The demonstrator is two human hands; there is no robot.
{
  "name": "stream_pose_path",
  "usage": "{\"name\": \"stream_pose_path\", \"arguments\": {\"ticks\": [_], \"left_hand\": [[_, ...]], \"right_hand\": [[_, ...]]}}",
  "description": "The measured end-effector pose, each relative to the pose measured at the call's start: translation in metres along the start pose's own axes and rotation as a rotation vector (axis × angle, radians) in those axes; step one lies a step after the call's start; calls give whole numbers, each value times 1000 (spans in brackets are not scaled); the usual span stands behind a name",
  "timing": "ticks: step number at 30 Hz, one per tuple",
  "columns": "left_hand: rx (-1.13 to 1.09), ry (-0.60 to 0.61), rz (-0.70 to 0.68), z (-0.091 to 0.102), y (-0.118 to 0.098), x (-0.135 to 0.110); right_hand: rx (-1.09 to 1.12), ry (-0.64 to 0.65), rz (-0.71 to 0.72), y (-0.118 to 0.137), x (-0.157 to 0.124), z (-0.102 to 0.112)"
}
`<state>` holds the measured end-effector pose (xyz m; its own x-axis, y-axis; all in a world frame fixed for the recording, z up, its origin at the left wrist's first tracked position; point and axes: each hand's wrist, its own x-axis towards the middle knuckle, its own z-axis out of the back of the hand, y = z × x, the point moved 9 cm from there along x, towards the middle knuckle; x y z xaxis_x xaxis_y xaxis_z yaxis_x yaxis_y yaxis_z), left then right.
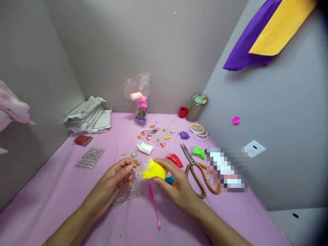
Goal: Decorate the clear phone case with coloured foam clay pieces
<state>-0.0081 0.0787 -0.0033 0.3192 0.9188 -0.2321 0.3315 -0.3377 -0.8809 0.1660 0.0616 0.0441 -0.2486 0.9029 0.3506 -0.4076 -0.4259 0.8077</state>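
My right hand grips a packet of bright yellow clay, its torn clear wrapper facing left. Between the thumb and forefinger of my left hand is a thin bit of yellow clay. Under and beside that hand lies a clear plastic case with a green flower piece at its far end; my hand covers part of it. A pink modelling tool rests on the table below the packet. Partly behind my right hand is a blue packet.
Large scissors lie open to the right, near red and green clay packets. A white packet and several small charms are farther back. Rhinestone strips lie left; a bottle stands at the back wall.
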Motion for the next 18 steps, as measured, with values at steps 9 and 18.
{"name": "stream_pose_path", "arguments": {"ticks": [9, 18], "left_hand": [[44, 205, 66, -20, 14, 0], [241, 82, -21, 0, 7, 8]], "right_hand": [[-23, -15, 20, 1, 0, 3], [-7, 3, -16, -8, 0, -1]]}}
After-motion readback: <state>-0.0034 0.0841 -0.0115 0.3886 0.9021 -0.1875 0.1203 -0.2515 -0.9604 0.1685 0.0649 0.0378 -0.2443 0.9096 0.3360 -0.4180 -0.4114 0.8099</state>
